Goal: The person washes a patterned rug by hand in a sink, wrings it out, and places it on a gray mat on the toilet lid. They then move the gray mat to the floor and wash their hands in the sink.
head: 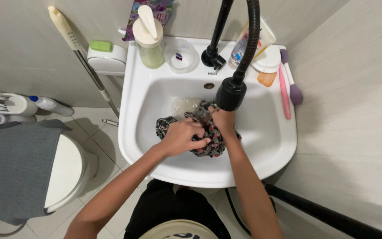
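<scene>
Cloth [211, 144], dark w/ red-and-white pattern, sits bunched in the basin of the white sink [270, 146], right under the black flexible faucet head [231, 94]. Left hand [181, 136] is closed over the wad from the left side, fingers curled into the folds. Right hand [223, 118] is clamped on the top edge just below the faucet head, gripping fabric too. Both hands press the bundle together, so the scrub/wring step looks mid-way: cloth looks wet and crumpled, a bit of foamy water [185, 105] lies behind it near the drain, but the cloth is still in the basin, not lifted or spread out. Can't tell if water is running now.

Outward: on the sink rim a pump bottle [149, 37] w/ pale green liquid, a clear round cup [181, 55], a tube [250, 42], an orange bit of soap [266, 79], a pink toothbrush [284, 90] and a purple-handled brush [292, 79]. Left of the sink, a mop handle [85, 62] leans on the wall; toilet [69, 172] w/ grey cover [16, 168] sits at far left.
</scene>
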